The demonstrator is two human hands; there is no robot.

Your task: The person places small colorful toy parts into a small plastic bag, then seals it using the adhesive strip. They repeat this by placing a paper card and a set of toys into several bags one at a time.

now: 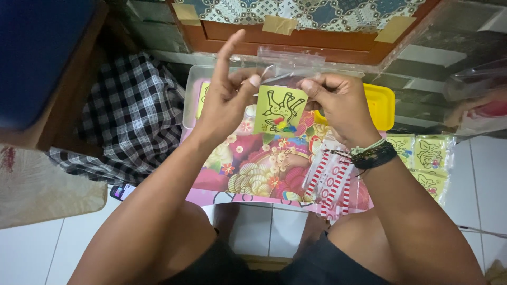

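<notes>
Card [279, 110], yellow, in clear sleeve [288, 66]: light, thin, bendy, likely slippery; left hand [227, 97] pinches its top-left corner, right hand [338, 103] pinches top-right, best held by edges.

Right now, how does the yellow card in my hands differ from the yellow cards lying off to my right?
The held yellow card is a single one, pinched upright at its top between the left hand and right hand. The bagged yellow cards lie flat on the floor, several overlapping. The held card hangs below a clear sleeve, while those lie inside plastic. Both show black outline drawings.
</notes>
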